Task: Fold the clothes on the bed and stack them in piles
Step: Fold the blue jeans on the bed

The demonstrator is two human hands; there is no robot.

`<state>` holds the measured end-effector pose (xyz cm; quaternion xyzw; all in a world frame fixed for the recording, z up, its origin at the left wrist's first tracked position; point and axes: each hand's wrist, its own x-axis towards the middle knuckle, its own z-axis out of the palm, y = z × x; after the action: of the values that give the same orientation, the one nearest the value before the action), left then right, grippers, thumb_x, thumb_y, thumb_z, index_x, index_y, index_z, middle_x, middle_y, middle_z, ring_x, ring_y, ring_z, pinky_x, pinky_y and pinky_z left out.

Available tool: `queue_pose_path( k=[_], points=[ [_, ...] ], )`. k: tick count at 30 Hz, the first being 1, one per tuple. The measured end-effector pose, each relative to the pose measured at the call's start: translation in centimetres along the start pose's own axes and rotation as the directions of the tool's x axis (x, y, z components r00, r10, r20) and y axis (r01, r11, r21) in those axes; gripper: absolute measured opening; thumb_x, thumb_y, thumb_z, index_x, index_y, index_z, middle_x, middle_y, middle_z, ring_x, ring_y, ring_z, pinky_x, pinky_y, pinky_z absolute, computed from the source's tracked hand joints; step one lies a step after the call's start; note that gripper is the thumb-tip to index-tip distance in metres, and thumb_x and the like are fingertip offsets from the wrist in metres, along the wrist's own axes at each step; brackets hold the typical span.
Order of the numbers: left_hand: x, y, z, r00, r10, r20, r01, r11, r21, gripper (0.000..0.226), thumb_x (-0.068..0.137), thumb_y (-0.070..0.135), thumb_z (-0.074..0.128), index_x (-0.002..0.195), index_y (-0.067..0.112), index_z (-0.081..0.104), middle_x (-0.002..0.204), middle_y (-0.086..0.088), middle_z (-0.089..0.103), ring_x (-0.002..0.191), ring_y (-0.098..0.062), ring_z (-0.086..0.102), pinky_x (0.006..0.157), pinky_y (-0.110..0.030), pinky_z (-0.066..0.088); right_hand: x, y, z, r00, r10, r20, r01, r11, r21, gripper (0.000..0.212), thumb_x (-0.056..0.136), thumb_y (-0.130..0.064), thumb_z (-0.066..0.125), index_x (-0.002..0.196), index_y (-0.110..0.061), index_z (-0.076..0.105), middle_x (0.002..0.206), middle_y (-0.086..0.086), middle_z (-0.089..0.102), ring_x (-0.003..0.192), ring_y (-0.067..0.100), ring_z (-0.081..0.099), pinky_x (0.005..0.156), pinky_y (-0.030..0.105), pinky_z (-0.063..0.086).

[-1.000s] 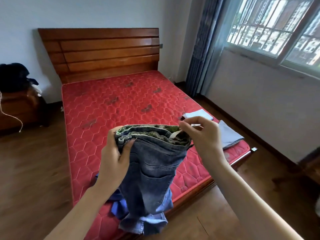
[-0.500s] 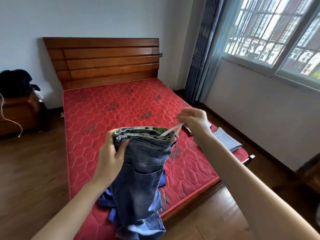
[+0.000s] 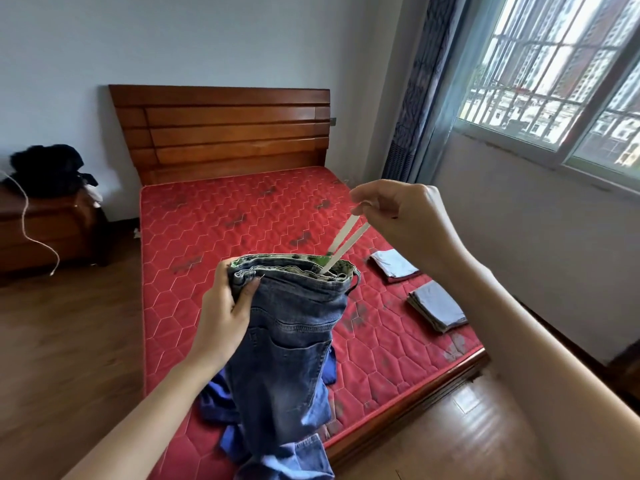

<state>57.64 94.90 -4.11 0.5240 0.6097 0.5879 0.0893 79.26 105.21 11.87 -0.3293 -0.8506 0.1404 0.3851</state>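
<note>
A pair of blue jeans (image 3: pixel 291 341) hangs above the near edge of the red mattress (image 3: pixel 225 230). My left hand (image 3: pixel 227 306) grips the waistband at its left end. My right hand (image 3: pixel 398 216) pinches a white elastic strap (image 3: pixel 346 237) that runs taut from inside the waistband up to my fingers. The jeans' legs trail down onto a rumpled blue garment (image 3: pixel 221 407) on the mattress corner. Two folded piles lie on the bed's right side: a white one (image 3: pixel 394 263) and a grey one (image 3: pixel 436 304).
The wooden headboard (image 3: pixel 225 129) stands at the far end. A wooden cabinet (image 3: pixel 45 230) with black clothing (image 3: pixel 48 168) and a white cord (image 3: pixel 31 230) is at the left. A window (image 3: pixel 561 81) and curtain (image 3: pixel 415 88) are on the right. Wood floor surrounds the bed.
My right hand has pulled the white strap out of the waistband, up and to the right, and it is now stretched taut. The jeans have stayed in my left hand.
</note>
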Motion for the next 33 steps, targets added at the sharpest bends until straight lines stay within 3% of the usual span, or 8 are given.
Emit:
queue_pose_path(
  k=[4,8,16,21,24,27,29,33],
  points=[
    [-0.2,-0.3,0.3,1.000,-0.012,-0.003,0.012,1.000,0.000,0.020,0.089,0.031,0.052,0.099,0.016,0.045,0.069,-0.006,0.058,0.056,-0.013,0.055,0.049,-0.022,0.043,0.6,0.0,-0.3,0.998,-0.070,-0.004,0.070,0.997,0.027,0.023,0.087,-0.002,0.064,0.103,-0.014,0.073,0.090,-0.011,0.069,0.088,0.009,0.070,0.085,0.022,0.055],
    [-0.5,-1.0,0.9,1.000,0.003,0.014,-0.003,1.000,0.019,0.013,0.092,0.014,0.056,0.099,0.013,0.044,0.061,0.007,0.049,0.047,0.002,0.050,0.046,-0.007,0.035,0.8,0.3,0.0,0.998,-0.051,-0.029,0.055,0.990,0.131,0.026,0.085,0.002,0.063,0.101,-0.015,0.073,0.092,-0.012,0.070,0.090,0.008,0.068,0.085,0.029,0.056],
    [-0.5,-0.7,1.0,0.999,0.046,0.019,-0.047,0.999,0.013,0.016,0.091,0.005,0.057,0.099,0.013,0.045,0.060,0.010,0.048,0.048,0.006,0.050,0.047,-0.003,0.035,0.8,0.7,0.1,0.999,-0.048,-0.015,0.051,0.968,0.248,0.029,0.085,0.005,0.063,0.100,-0.019,0.071,0.095,-0.006,0.071,0.093,0.010,0.068,0.087,0.033,0.056],
    [-0.3,0.0,1.0,0.998,0.065,0.012,-0.064,0.997,-0.038,0.015,0.092,0.012,0.054,0.103,0.016,0.044,0.056,0.009,0.053,0.042,0.005,0.044,0.042,-0.003,0.030,1.1,0.8,-0.1,0.998,-0.015,0.059,-0.006,0.941,0.339,0.028,0.083,0.006,0.066,0.097,-0.019,0.070,0.092,-0.003,0.072,0.093,0.013,0.069,0.088,0.044,0.055],
    [0.1,0.2,0.8,0.999,0.050,-0.001,-0.050,0.997,-0.067,0.011,0.092,0.020,0.053,0.101,0.020,0.046,0.056,0.008,0.047,0.044,0.001,0.044,0.043,-0.007,0.033,0.8,0.8,-0.1,0.994,-0.037,0.102,-0.001,0.936,0.352,0.029,0.083,0.008,0.065,0.097,-0.017,0.070,0.093,0.000,0.072,0.095,0.015,0.069,0.089,0.046,0.055],
    [0.5,0.1,0.7,0.999,0.038,-0.030,-0.040,0.997,-0.066,0.008,0.091,0.024,0.052,0.093,0.026,0.044,0.064,0.000,0.050,0.051,-0.006,0.047,0.049,-0.015,0.038,0.7,0.4,-0.5,0.994,-0.061,0.096,0.018,0.916,0.400,0.027,0.084,0.008,0.065,0.099,-0.015,0.069,0.096,0.004,0.072,0.095,0.019,0.069,0.090,0.042,0.055],
    [0.9,-0.1,0.7,0.997,0.023,-0.073,-0.025,0.999,-0.026,0.011,0.092,0.023,0.053,0.089,0.018,0.044,0.065,-0.008,0.052,0.053,-0.011,0.047,0.052,-0.018,0.039,0.7,-0.2,-0.8,0.994,-0.093,0.054,0.060,0.896,0.440,0.027,0.086,0.008,0.063,0.101,-0.013,0.069,0.097,0.004,0.071,0.095,0.017,0.069,0.087,0.032,0.054],
    [2.1,-0.7,0.9,0.983,-0.073,-0.167,0.071,0.997,-0.023,0.015,0.095,0.017,0.055,0.087,0.009,0.045,0.069,-0.003,0.051,0.059,-0.013,0.048,0.056,-0.013,0.040,0.8,-1.3,-1.1,0.986,-0.164,-0.018,0.150,0.846,0.511,0.036,0.083,0.018,0.059,0.105,-0.009,0.067,0.095,0.006,0.069,0.091,0.015,0.067,0.087,0.025,0.051]
  ],
)
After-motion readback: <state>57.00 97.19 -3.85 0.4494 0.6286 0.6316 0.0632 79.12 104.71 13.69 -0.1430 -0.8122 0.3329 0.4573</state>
